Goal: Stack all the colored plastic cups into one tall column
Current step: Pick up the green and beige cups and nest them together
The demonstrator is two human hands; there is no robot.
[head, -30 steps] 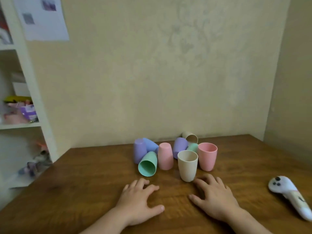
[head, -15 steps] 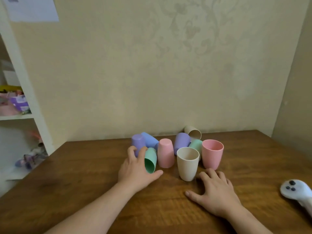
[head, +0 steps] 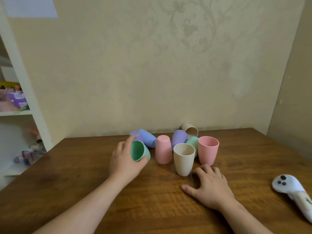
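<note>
The first pickup is in hand: a green cup [head: 139, 150] is gripped by the left hand [head: 125, 160], tipped, beside the cluster. The right hand [head: 209, 188] is laid flat, holding nothing, near the upright beige cup [head: 184, 159], into which nesting is probably called for.

Cups clustered at the back of the table [head: 168, 208], near the wall. Upright cup [head: 184, 158] foremost; another upright cup [head: 208, 149] to its right, an upturned cup [head: 163, 149] to its left. Tipped cup [head: 139, 150] leftmost, in the left hand [head: 125, 160]. Controller [head: 293, 194] far right.
</note>
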